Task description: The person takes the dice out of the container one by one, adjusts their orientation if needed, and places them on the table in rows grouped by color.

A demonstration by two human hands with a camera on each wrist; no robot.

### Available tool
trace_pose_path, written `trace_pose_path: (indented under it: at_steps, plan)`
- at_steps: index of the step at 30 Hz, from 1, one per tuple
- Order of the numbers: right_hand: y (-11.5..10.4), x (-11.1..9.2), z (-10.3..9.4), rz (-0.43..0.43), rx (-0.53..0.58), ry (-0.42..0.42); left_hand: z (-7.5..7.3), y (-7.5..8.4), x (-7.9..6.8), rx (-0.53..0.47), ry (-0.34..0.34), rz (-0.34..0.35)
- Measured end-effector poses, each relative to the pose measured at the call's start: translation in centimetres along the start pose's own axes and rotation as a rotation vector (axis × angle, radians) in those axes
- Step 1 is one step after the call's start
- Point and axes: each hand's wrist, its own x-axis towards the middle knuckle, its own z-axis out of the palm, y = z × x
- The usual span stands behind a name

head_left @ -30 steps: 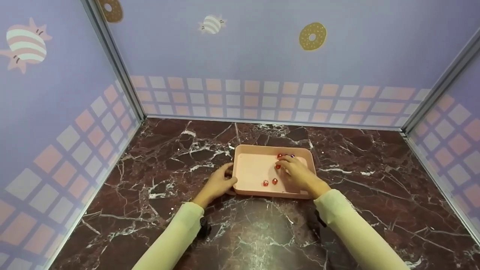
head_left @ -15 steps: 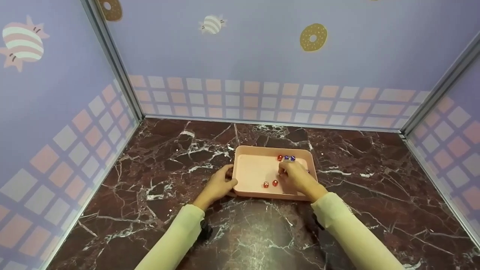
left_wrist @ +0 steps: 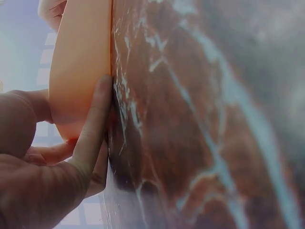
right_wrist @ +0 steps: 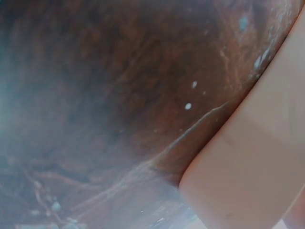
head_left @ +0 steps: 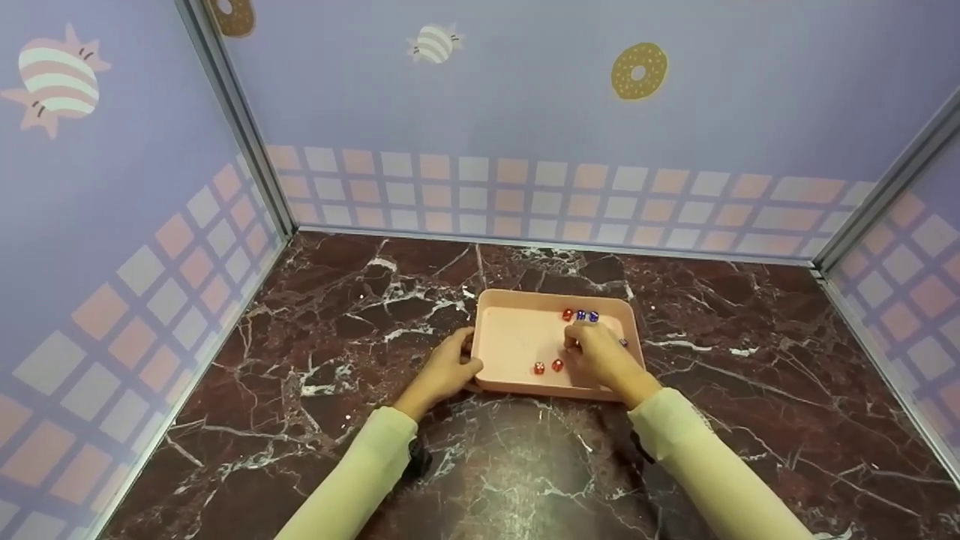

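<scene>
My left hand (head_left: 448,369) grips the left end of the pink rectangular tray (head_left: 510,385). In the left wrist view, one finger (left_wrist: 93,117) lies straight along the foot of the tray's wall (left_wrist: 78,67). Inside the tray, the curled fingers of my right hand (head_left: 600,354) pinch a red die, which they now hide. Two red dice (head_left: 539,368) lie near the front wall. Along the back sit another red die (head_left: 568,315) and two blue dice (head_left: 593,316). One more blue die (head_left: 623,343) shows partly beyond the right hand.
The tray stands on a dark red marbled table (head_left: 360,300). Purple patterned panels (head_left: 525,97) close off the back and both sides. In the right wrist view, the tray's outer wall (right_wrist: 252,157) fills the right side above the table.
The red die at my right fingertips has gone out of sight as the fingers curled in. That hand drew back slightly, uncovering the blue dice. My left hand stays on the tray.
</scene>
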Motion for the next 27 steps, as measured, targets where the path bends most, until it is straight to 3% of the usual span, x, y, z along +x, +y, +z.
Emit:
trace_pose_path:
  at_steps: [16,27]
  plan:
    - [-0.30,0.12,-0.26,0.019,-0.011,-0.002,0.33,0.50,-0.24,0.094,0.023,0.043]
    - [-0.22,-0.24,0.17,0.074,0.011,0.035,0.52,0.10,-0.29,0.010,0.020,0.041]
